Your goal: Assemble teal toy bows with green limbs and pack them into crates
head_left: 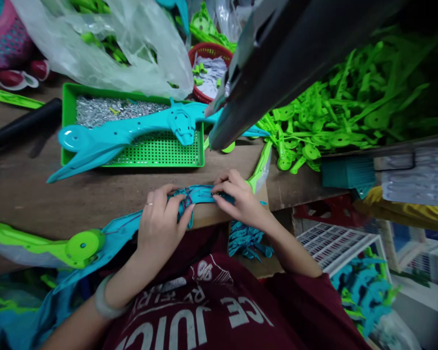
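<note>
A long blue plastic piece (202, 194), open on its inner side, lies across the near table edge in front of me. It has thin dark red wires or cords inside. My left hand (160, 216), with a ring and a wrist bangle, grips it left of its middle. My right hand (237, 197) is closed around its right part, fingertips pressed into the hollow; anything small between them is hidden. A green arm with a round hub (83, 246) joins the piece's left end, and another green arm (261, 167) sticks out at its right.
A green basket (200, 160) of small metal parts stands ahead, with a blue plastic shell (146, 124) across it. A dark post (277, 63) slants over the table. Green parts (324, 112) are heaped at right. A red basket (208, 48) and a black-handled tool (22, 124) are farther back.
</note>
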{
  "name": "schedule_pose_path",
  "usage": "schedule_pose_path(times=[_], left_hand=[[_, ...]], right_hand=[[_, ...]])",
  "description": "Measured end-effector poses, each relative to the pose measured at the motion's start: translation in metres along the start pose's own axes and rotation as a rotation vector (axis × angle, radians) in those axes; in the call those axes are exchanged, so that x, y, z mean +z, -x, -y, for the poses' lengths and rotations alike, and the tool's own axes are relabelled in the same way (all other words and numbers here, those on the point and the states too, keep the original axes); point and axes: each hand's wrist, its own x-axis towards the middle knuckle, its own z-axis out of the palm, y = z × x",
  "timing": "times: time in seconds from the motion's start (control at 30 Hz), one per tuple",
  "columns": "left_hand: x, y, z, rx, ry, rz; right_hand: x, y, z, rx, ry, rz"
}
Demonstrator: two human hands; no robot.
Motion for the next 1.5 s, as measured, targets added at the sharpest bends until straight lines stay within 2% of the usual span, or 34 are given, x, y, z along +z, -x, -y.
schedule_pose_path(times=[0.07,0.17,0.3,0.4,0.67,0.77,0.87,1.03,1.13,1.27,1.5], left_hand=[[0.0,0.0,-0.001,-0.03,0.02,-0.008],[0.002,-0.002,-0.002,-0.067,0.029,0.002],[0.008,-0.007,0.001,-0.141,0.124,0.024],[0.01,-0.008,0.008,-0.161,0.23,0.043],[0.011,-0.009,0.01,-0.135,0.221,0.059],[0.004,-0.008,0.012,-0.081,0.231,0.068],[-0.011,-0.001,0.019,-0.023,0.233,0.089],[-0.032,0.018,0.033,-0.001,0.088,0.105],[-0.03,0.021,0.034,-0.004,0.051,0.077],[-0.021,0.008,0.03,0.027,-0.03,0.058],[-0.024,-0.014,0.037,0.323,-0.179,0.059]], right_hand=[[-0.004,-0.004,0.0,0.007,0.031,-0.036],[-0.003,-0.011,0.003,-0.051,0.144,0.043],[0.01,-0.017,0.011,-0.079,0.32,0.112],[0.019,-0.016,0.013,-0.045,0.337,0.123],[0.037,-0.012,0.018,0.044,0.414,0.027],[0.04,-0.015,0.016,0.065,0.332,0.035],[0.038,-0.018,0.013,0.078,0.252,0.083],[0.034,-0.015,0.016,0.054,0.255,0.074],[0.035,-0.007,0.02,0.002,0.328,0.033],[0.037,0.004,0.019,-0.079,0.302,-0.008],[0.04,0.008,0.01,-0.046,0.168,-0.029]])
